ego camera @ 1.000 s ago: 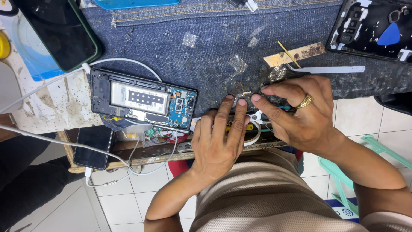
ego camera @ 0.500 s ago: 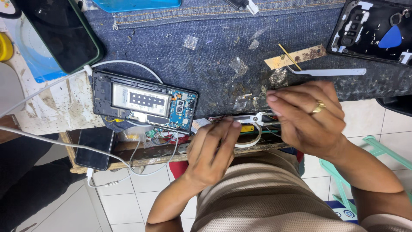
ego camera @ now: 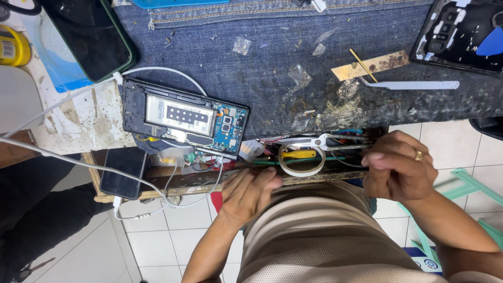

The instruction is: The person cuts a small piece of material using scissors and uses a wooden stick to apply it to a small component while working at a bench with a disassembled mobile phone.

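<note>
A shallow tool tray [ego camera: 173, 183] set along the near edge of the counter [ego camera: 272, 68] is being rummaged through. In it lie a roll of tape [ego camera: 301, 161], a yellow-handled tool [ego camera: 299, 154], a pair of metal scissors [ego camera: 314, 141] and a tangle of thin wires and small parts.

The left hand [ego camera: 246, 193] is laid on the tray's front edge just left of the roll of tape, knuckles up and fingers curled down together; whether anything is pinched beneath them cannot be told. The right hand [ego camera: 399, 166], a ring on one finger, is held at the tray's right end, fingers bent and drawn close with the tips toward the wires beside the scissors; a grip on any one item cannot be made out.

The step in hand is judged to be a search among the tools, with nothing yet lifted clear. For the next move, one small piece would have to be singled out from the clutter and drawn out without the wires being snagged.

Further out, an opened phone [ego camera: 184, 118], its back removed and its circuit board and battery exposed, lies on the denim cover left of the tray, with a white cable [ego camera: 157, 71] looped past it. White tweezers [ego camera: 414, 84] and a thin wooden strip [ego camera: 371, 65] lie to the right, another opened phone [ego camera: 461, 31] at the far right corner, a dark phone [ego camera: 89, 36] at the far left.
</note>
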